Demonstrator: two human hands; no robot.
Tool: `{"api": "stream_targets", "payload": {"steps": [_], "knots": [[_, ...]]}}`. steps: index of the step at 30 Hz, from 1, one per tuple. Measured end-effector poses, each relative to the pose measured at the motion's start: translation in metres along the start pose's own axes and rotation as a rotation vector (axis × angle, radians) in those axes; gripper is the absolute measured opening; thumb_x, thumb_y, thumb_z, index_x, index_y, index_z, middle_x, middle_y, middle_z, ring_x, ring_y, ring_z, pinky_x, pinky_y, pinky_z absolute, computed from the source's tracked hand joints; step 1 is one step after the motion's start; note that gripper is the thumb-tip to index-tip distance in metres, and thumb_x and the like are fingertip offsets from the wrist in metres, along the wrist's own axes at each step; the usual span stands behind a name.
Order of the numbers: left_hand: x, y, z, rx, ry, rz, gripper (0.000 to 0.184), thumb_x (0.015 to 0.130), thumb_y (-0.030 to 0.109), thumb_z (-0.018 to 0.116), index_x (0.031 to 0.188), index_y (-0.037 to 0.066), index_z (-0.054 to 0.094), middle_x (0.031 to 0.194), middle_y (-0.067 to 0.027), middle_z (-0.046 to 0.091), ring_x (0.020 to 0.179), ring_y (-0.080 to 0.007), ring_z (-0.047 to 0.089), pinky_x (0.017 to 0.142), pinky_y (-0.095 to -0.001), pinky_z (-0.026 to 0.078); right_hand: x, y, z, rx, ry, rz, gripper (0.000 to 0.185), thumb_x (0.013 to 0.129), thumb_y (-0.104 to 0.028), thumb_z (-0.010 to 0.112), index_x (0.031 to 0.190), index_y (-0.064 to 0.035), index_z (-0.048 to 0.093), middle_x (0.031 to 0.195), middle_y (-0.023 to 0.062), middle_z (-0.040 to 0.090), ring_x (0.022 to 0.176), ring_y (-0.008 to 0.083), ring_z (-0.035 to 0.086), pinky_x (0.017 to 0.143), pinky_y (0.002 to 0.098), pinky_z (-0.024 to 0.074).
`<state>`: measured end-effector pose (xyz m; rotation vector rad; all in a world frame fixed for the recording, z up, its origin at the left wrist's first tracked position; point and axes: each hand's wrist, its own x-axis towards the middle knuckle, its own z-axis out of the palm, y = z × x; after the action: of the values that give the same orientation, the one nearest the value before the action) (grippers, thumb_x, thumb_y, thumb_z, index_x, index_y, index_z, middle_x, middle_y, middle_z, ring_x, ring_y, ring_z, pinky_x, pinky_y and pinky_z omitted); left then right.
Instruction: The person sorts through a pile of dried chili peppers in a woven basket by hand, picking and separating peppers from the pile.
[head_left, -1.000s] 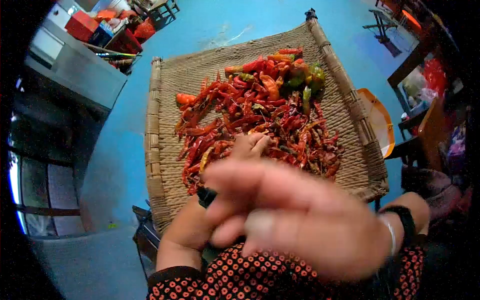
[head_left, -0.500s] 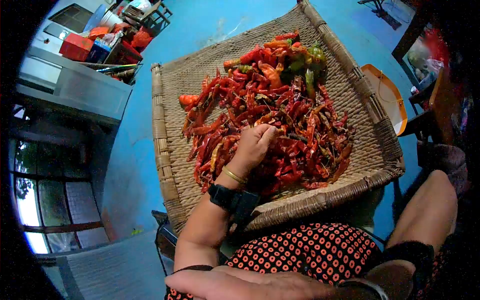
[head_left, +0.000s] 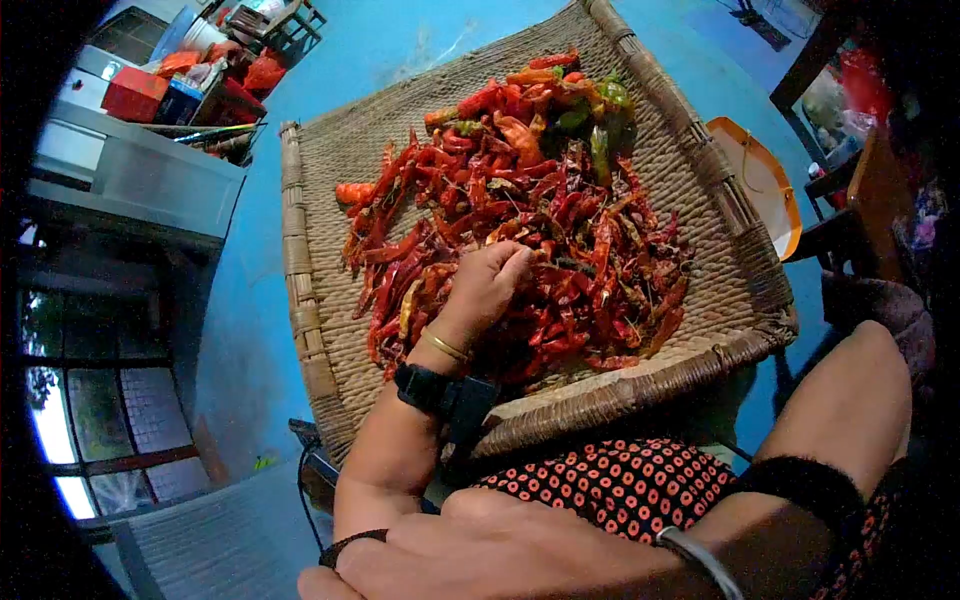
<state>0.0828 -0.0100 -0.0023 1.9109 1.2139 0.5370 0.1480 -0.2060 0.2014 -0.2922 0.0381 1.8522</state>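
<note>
A square woven tray point(head_left: 325, 300) with a bound rim carries a heap of red chili peppers point(head_left: 600, 275), many of them wrinkled and dried. My left hand point(head_left: 487, 283), with a gold bangle and a black wrist device, is closed over the middle of the heap. Its fingertips are turned away, so what they pinch is hidden. Low in view, my right hand point(head_left: 470, 550) lies across my left arm. Its fingers curl over the dark-edged left sleeve point(head_left: 352, 548), with the fingertips partly out of sight.
Orange and green peppers point(head_left: 600, 110) lie at the tray's far end. An orange-rimmed container point(head_left: 755, 185) stands right of the tray. Boxes and bags point(head_left: 135, 95) fill the far left, beside a pale cabinet point(head_left: 165, 185). The floor point(head_left: 235, 350) is blue.
My right hand has moved left and up across my left arm, its fingers now more curled. The whole view has shifted slightly. My left hand stays closed over the peppers.
</note>
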Motion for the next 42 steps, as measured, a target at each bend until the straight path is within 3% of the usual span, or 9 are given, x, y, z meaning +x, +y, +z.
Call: {"api": "stream_targets", "payload": {"steps": [9,14,16,19,23,31,36,38,42], "knots": [[0.000,-0.003,0.001,-0.005,0.003,0.018,0.022,0.084,0.020,0.048,0.083,0.000,0.057,0.065,-0.0067,0.056,0.059,-0.0129,0.052,0.055,-0.0270,0.041,0.025,-0.031,-0.008,-0.130,-0.234,0.382,0.032,0.083,-0.027,0.042,0.105,-0.0042,0.047,0.091,0.0097,0.047,0.083,0.0135,0.048,0.069,0.0287,0.0418],[-0.002,0.003,0.006,-0.143,0.012,-0.045,0.021,0.084,0.020,0.048,0.084,0.001,0.057,0.066,-0.0051,0.056,0.058,-0.0126,0.051,0.055,-0.0266,0.041,0.037,-0.047,-0.010,-0.527,-0.433,0.449,0.028,0.082,-0.025,0.043,0.101,-0.0053,0.049,0.085,0.0079,0.046,0.079,0.0131,0.047,0.067,0.0284,0.0403],[0.002,-0.003,0.007,-0.120,0.010,-0.003,0.020,0.083,0.019,0.048,0.085,0.001,0.057,0.066,-0.0043,0.056,0.058,-0.0115,0.051,0.054,-0.0263,0.041,0.038,-0.062,-0.009,-0.975,-0.605,0.297,0.027,0.081,-0.024,0.044,0.100,-0.0058,0.050,0.083,0.0072,0.045,0.077,0.0129,0.047,0.065,0.0283,0.0397],[0.000,-0.003,0.004,-0.028,-0.016,-0.021,0.019,0.082,0.018,0.050,0.084,0.000,0.057,0.065,-0.0044,0.056,0.058,-0.0109,0.050,0.054,-0.0255,0.040,0.030,-0.069,-0.011,-2.027,-0.928,-0.328,0.025,0.080,-0.023,0.045,0.098,-0.0065,0.051,0.079,0.0061,0.045,0.075,0.0127,0.046,0.064,0.0281,0.0389],[-0.001,-0.007,0.006,-0.050,0.037,0.035,0.019,0.081,0.018,0.052,0.084,0.000,0.058,0.065,-0.0062,0.057,0.059,-0.0122,0.051,0.055,-0.0257,0.041,0.026,-0.077,-0.019,-2.456,-1.007,-0.718,0.022,0.079,-0.022,0.046,0.095,-0.0074,0.053,0.074,0.0046,0.043,0.072,0.0123,0.045,0.062,0.0279,0.0377],[0.002,-0.015,0.008,0.017,0.038,0.064,0.020,0.079,0.018,0.054,0.084,-0.001,0.059,0.073,-0.0131,0.060,0.065,-0.0233,0.057,0.060,-0.0308,0.044,0.037,-0.103,-0.021,-2.382,-0.948,-0.941,0.017,0.077,-0.019,0.049,0.090,-0.0092,0.056,0.065,0.0017,0.041,0.065,0.0116,0.043,0.057,0.0275,0.0354],[-0.001,-0.017,0.009,-0.056,0.038,0.031,0.020,0.078,0.018,0.055,0.085,0.000,0.059,0.074,-0.0135,0.060,0.066,-0.0229,0.058,0.060,-0.0318,0.044,0.022,-0.106,-0.012,-2.244,-0.910,-0.841,0.021,0.074,-0.018,0.050,0.092,-0.0085,0.056,0.062,0.0014,0.042,0.057,0.0116,0.043,0.051,0.0258,0.0345],[0.001,-0.017,0.009,-0.032,0.035,0.052,0.019,0.078,0.018,0.055,0.085,0.000,0.059,0.074,-0.0133,0.060,0.067,-0.0229,0.058,0.060,-0.0317,0.044,0.031,-0.106,-0.019,-2.248,-1.010,-0.970,0.023,0.073,-0.017,0.051,0.093,-0.0072,0.055,0.060,0.0011,0.042,0.053,0.0113,0.042,0.049,0.0257,0.0343],[0.000,-0.014,0.007,0.002,0.049,0.019,0.017,0.077,0.016,0.055,0.084,0.001,0.059,0.074,-0.0133,0.060,0.066,-0.0229,0.058,0.060,-0.0307,0.045,0.031,-0.091,-0.017,-2.098,-0.833,-0.921,0.017,0.072,-0.016,0.053,0.086,-0.0059,0.056,0.056,-0.0002,0.042,0.053,0.0108,0.042,0.049,0.0256,0.0342]]}}
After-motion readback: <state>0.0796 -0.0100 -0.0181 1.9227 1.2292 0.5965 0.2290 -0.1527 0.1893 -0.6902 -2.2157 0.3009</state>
